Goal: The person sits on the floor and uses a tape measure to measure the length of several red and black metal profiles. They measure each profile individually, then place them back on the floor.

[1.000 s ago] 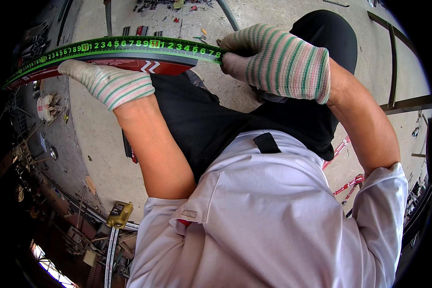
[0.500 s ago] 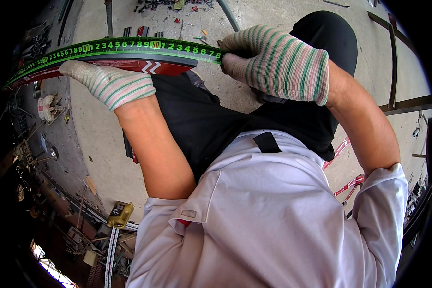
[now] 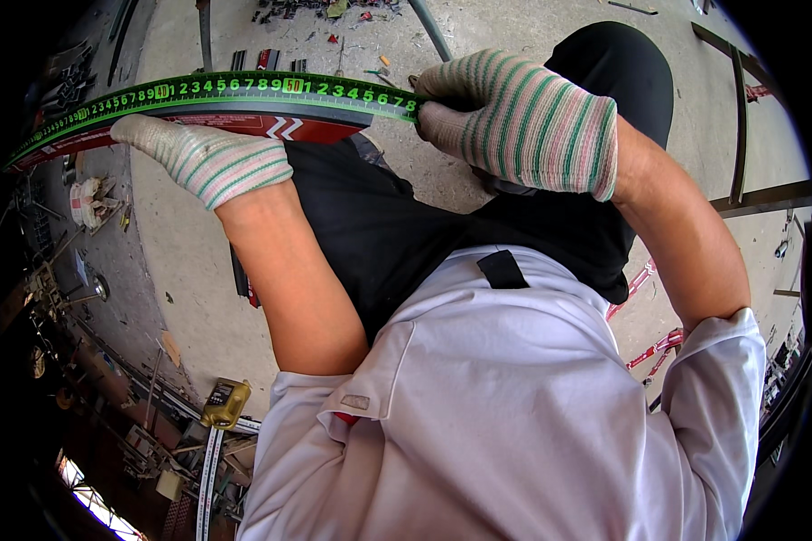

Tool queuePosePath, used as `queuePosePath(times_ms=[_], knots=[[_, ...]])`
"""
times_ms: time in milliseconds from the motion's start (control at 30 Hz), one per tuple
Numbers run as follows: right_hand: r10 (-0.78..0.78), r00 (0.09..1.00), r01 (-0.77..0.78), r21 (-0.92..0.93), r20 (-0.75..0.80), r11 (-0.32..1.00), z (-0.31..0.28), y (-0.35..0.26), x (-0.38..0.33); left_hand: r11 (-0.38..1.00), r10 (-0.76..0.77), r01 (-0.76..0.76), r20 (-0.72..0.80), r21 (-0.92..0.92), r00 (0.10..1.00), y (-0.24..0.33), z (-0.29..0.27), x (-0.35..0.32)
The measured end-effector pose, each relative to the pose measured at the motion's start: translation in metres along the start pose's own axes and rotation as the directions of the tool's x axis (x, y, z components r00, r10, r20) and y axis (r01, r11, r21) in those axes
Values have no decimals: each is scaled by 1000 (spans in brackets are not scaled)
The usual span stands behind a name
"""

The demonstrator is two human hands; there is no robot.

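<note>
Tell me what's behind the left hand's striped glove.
A red bar with white chevrons shows on both sides of the left hand; the stretch covered by the glove can't be seen.

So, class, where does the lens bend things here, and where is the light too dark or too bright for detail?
Head view: the green tape measure looks bowed, its markings shrinking leftward; head view, centre: stripes on the gloved left hand and right hand look crisp; head view, lower left: clutter sinks into shadow, beside a glaringly bright patch.

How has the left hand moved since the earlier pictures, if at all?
No: against the brown scrap on the floor, the left hand shows no visible shift.
</note>
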State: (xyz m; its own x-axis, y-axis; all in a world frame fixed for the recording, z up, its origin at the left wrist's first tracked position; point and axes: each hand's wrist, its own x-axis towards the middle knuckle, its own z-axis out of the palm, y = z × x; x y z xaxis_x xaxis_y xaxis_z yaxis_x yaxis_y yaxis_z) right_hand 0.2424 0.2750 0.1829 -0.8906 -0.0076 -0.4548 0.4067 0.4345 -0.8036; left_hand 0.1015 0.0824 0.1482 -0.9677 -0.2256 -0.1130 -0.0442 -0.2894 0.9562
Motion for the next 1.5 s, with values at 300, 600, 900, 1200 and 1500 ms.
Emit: queuePosePath(times_ms=[300, 600, 900, 1200, 1500], knots=[[11, 1000, -11, -13, -1, 1000, 1, 1, 2, 1000, 4, -4, 5, -1, 1000, 1, 3, -2], [65, 998, -65, 31, 14, 997, 1, -2, 2, 1000, 16, -16, 6, 4, 1000, 0, 2, -2], [64, 997, -65, 23, 36, 998, 1, -3, 4, 1000, 20, -20, 25, 4, 999, -3, -5, 3], [-14, 1000, 14, -36, 16, 999, 3, 3, 10, 998, -8, 7, -24, -57, 1000, 0, 3, -3], [229, 972, -233, 198, 44, 952, 0, 11, 20, 941, -203, 175, -67, -290, 977, 7, -9, 16]])
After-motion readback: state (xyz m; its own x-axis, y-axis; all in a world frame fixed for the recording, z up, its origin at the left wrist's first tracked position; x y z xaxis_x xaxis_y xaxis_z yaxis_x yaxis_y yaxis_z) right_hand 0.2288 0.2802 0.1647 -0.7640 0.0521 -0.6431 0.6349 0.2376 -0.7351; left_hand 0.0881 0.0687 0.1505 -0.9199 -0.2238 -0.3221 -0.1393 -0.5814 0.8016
